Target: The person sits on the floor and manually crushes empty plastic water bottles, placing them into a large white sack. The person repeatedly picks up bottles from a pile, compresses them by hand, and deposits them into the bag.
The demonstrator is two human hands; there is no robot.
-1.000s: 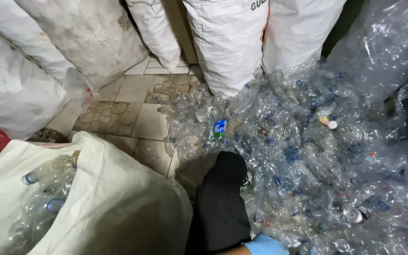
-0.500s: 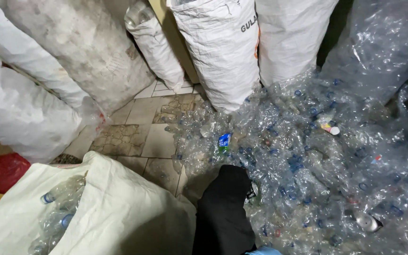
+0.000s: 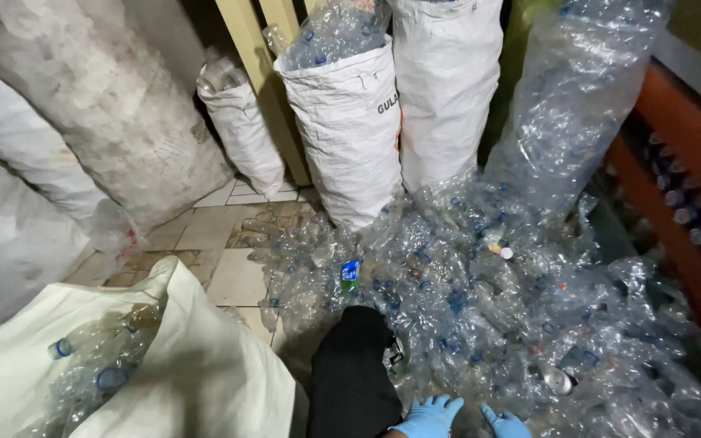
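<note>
Both my hands sit at the bottom edge of the view in blue gloves: my left hand [image 3: 430, 415] has its fingers spread loosely, resting on the near edge of the heap of clear plastic bottles [image 3: 480, 308], and my right hand [image 3: 506, 423] is just beside it, mostly cut off by the frame, so I cannot tell whether it is gripping anything. Neither hand visibly holds a bottle. The heap lies on the tiled floor [image 3: 233, 276] in front of me and to my right, running up to the tall white sacks [image 3: 350, 130] that stand against the wall, one of them filled with bottles to the top. A bottle with a blue label [image 3: 350, 272] lies at the heap's left edge, and my dark trouser leg [image 3: 350, 373] reaches toward it. To my left an open white sack [image 3: 164, 357] lies with its mouth toward me, a few bottles already inside. I judge I am at the picking stage, hands down in the heap and about to take a bottle. The next move, as I see it, calls for closing on one bottle from the near edge, lifting it clear of the loose ones around it, and carrying it left across my leg.
</note>
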